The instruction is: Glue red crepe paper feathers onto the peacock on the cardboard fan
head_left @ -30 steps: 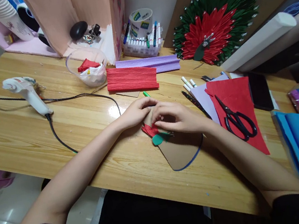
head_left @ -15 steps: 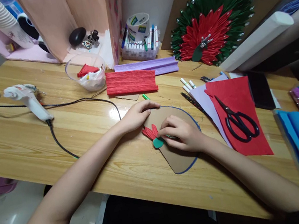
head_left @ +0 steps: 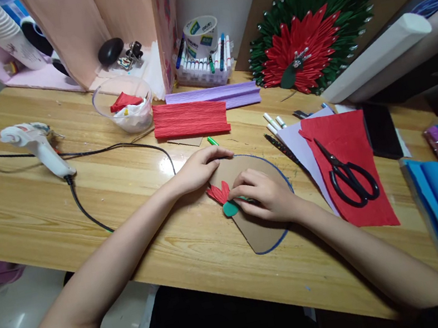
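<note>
A piece of brown cardboard (head_left: 256, 239) with a curved, blue-marked edge lies on the wooden table. My left hand (head_left: 198, 170) rests on its upper left edge, fingers stretched out and thumb on the surface. At the cardboard's left side sit several red paper petals (head_left: 219, 192) beside a green oval piece (head_left: 230, 209). My right hand (head_left: 267, 196) is over the cardboard, its fingers pinched at the base of a petal, against the green piece. A little more green shows beneath the right fingers, mostly hidden.
Black scissors (head_left: 348, 175) lie on red paper (head_left: 379, 209) to the right. Red crepe paper (head_left: 191, 119) lies behind the cardboard. A glue gun (head_left: 44, 149) with its cord stands left, near a clear bowl (head_left: 101, 108). A red-and-green fan-shaped decoration (head_left: 310, 35) leans at the back.
Both hands and the cardboard keep almost the same places. The whole view has shifted very slightly.
</note>
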`<state>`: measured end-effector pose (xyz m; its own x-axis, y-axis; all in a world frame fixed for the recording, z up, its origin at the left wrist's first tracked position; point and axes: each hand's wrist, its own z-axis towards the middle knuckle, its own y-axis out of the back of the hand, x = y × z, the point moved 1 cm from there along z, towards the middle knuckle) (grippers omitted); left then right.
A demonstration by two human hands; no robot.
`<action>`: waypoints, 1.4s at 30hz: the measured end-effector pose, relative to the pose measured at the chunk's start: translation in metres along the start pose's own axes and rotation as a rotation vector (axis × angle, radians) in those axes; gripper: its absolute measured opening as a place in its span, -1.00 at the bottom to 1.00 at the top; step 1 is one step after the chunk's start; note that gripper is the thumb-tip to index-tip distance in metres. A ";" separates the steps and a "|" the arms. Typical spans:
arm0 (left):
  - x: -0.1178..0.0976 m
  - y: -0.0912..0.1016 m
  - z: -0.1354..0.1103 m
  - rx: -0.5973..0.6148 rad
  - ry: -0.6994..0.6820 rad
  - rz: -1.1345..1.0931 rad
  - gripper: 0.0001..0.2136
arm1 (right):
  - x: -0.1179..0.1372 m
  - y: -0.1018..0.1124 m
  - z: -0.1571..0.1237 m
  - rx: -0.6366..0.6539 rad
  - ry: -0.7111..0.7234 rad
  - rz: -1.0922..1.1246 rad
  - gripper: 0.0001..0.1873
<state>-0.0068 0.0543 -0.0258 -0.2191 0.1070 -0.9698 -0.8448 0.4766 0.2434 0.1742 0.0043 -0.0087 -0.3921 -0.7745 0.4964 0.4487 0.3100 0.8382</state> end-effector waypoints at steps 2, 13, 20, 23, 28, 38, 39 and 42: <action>0.000 0.000 0.000 -0.002 0.004 -0.005 -0.69 | 0.000 0.000 0.000 0.004 -0.001 0.012 -0.84; -0.003 0.000 0.000 -0.008 0.000 0.014 -0.69 | -0.004 -0.001 -0.001 -0.034 -0.009 0.064 -0.86; -0.001 0.000 0.000 -0.001 -0.001 0.008 -0.69 | -0.005 -0.001 -0.002 -0.072 -0.010 0.056 -0.84; -0.003 0.000 0.000 0.000 0.000 0.012 -0.69 | -0.005 -0.002 -0.002 -0.052 -0.008 0.042 -0.84; -0.002 -0.001 0.000 -0.004 -0.011 0.014 -0.67 | -0.007 -0.002 -0.003 -0.005 0.028 0.006 -0.82; 0.002 -0.001 0.001 -0.001 -0.015 -0.023 -0.67 | -0.009 -0.002 -0.002 0.018 0.051 0.021 -0.82; 0.002 -0.001 0.001 -0.001 -0.016 -0.021 -0.67 | -0.009 -0.002 -0.002 0.015 0.051 0.029 -0.82; 0.001 -0.001 0.001 -0.003 -0.015 -0.012 -0.67 | -0.009 -0.002 -0.002 -0.006 0.042 0.057 -0.83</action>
<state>-0.0055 0.0548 -0.0270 -0.2014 0.1145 -0.9728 -0.8489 0.4751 0.2317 0.1788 0.0100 -0.0153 -0.3320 -0.7780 0.5334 0.4747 0.3508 0.8072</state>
